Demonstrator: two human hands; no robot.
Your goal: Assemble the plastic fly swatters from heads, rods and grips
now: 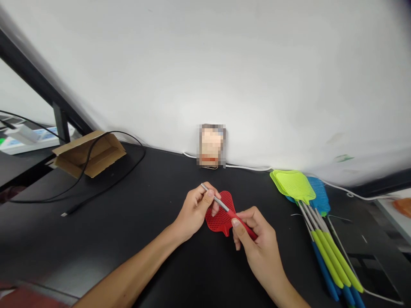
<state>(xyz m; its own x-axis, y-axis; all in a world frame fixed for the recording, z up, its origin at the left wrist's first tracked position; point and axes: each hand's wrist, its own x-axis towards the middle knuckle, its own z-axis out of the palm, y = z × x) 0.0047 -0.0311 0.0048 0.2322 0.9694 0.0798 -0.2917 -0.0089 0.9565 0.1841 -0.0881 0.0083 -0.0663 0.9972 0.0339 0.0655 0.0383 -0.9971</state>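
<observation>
Left hand (195,210) pinches the metal shaft of a red-gripped fly swatter handle (231,214) near its bare end; right hand (261,237) grasps the red grip, handle slanting between the two. Red swatter head (218,223) on table (160,188), beneath and between both hands, separate from the shaft, socket toward the person; contact with left fingers unclear. Lime-green fly swatters (332,256) bunched with blue ones well right of right hand.
</observation>
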